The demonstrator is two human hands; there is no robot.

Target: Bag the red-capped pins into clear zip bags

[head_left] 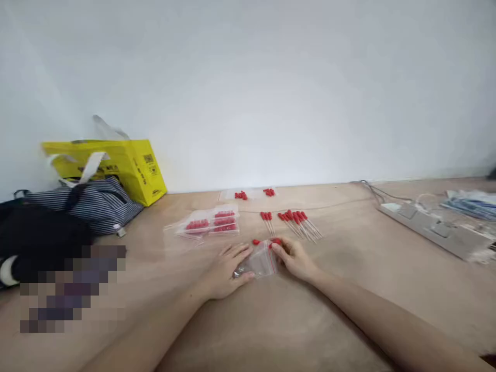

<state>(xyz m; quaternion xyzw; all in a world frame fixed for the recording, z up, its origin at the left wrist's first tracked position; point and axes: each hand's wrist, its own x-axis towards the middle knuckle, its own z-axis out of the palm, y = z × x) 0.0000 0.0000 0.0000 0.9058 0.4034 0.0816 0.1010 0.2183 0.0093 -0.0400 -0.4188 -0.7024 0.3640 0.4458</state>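
Note:
A clear zip bag [262, 261] with a red seal line lies on the table between my hands. My left hand [228, 271] rests at the bag's left side, its fingers apart. My right hand [291, 256] pinches a red-tipped piece [275, 241] at the bag's right edge. Another red piece [256, 242] shows just beyond the bag. Farther back lie red-headed sticks [297, 219] in a fan and a smaller group of them [267, 217]. Filled bags with red pieces [225, 222] are stacked to the left of these.
More bags with red pieces [241, 196] lie near the wall. A yellow bag [149, 173], a striped bag [112, 206] and a black bag [42, 232] stand at left. At right are a power strip [434, 227], cables and blue-white packets [470, 204].

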